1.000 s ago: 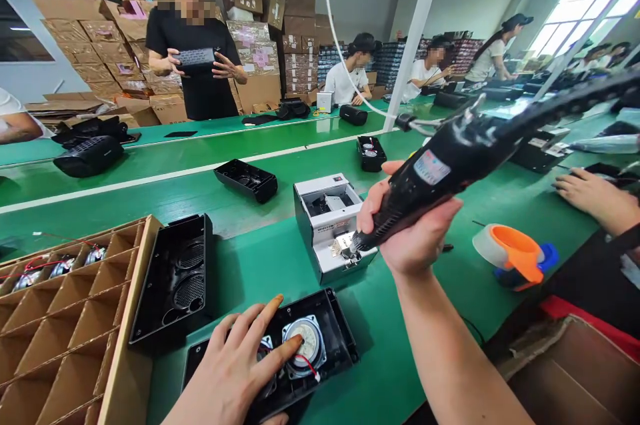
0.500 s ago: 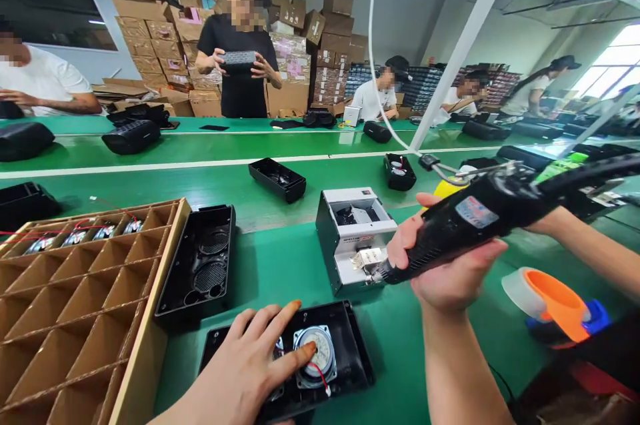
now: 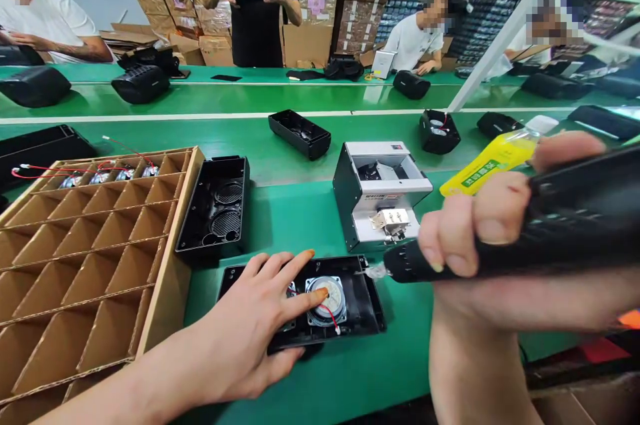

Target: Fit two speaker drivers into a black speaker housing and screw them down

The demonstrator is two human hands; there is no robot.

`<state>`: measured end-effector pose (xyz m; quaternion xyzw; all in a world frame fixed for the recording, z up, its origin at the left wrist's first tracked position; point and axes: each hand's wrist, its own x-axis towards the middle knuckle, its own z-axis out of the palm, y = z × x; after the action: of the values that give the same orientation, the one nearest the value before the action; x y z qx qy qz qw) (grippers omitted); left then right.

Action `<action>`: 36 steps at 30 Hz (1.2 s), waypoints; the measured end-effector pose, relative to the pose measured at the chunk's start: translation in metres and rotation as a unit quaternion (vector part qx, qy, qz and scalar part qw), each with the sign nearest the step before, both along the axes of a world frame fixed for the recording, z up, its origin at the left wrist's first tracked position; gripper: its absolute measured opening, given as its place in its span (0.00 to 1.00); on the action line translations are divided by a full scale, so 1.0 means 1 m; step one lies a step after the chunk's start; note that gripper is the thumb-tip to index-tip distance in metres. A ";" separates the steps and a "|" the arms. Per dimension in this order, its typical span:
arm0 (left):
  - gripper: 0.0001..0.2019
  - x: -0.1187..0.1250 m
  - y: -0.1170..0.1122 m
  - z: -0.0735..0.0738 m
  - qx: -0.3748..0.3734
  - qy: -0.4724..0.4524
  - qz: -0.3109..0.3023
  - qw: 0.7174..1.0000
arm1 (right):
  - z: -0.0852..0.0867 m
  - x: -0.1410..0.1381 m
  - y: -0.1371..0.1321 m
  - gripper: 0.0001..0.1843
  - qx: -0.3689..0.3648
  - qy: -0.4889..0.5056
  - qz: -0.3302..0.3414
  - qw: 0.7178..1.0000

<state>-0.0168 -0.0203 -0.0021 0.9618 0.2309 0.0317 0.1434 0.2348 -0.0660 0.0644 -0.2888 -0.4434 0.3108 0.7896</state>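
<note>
My left hand lies flat with spread fingers on a black speaker housing, one fingertip pressing the round silver speaker driver with its red wire. My right hand is closed round a black electric screwdriver. The tool lies nearly level, its bit tip just above the housing's upper right edge. Right behind it stands a grey and white screw feeder box.
A cardboard divider tray with a few drivers at its far end fills the left. An empty black housing leans beside it. A yellow bottle lies to the right. More black housings sit on the green belt; other people work across it.
My right hand has brought the screwdriver from the feeder's outlet down toward the housing. The camera tipped down and closer. My left hand stays pressing the driver.
</note>
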 end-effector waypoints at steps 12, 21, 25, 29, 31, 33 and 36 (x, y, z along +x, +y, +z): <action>0.36 0.000 -0.003 -0.001 0.035 0.015 -0.001 0.999 | -0.052 -0.026 0.038 0.34 0.010 0.078 0.120 0.990; 0.35 0.001 -0.006 -0.003 0.050 0.008 0.019 0.999 | -0.060 -0.025 0.040 0.33 0.009 0.078 0.151 0.985; 0.34 0.000 -0.004 -0.001 0.049 0.010 0.014 0.999 | -0.058 -0.025 0.039 0.31 0.003 0.079 0.154 0.985; 0.35 -0.001 0.000 0.001 0.042 0.024 -0.008 0.999 | -0.057 -0.024 0.038 0.32 -0.001 0.072 0.148 0.986; 0.35 -0.001 -0.001 0.000 0.044 0.022 -0.003 0.999 | -0.058 -0.024 0.039 0.31 0.001 0.073 0.151 0.986; 0.35 0.000 -0.003 -0.001 0.050 0.016 0.009 0.999 | -0.060 -0.024 0.040 0.31 0.005 0.074 0.157 0.985; 0.36 0.001 -0.006 -0.004 0.060 0.003 0.025 0.998 | -0.061 -0.025 0.042 0.33 0.011 0.075 0.154 0.985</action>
<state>-0.0162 -0.0268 -0.0056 0.9628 0.2526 0.0459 0.0841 0.2096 -0.0245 0.0032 -0.1841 -0.4252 0.4446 0.7666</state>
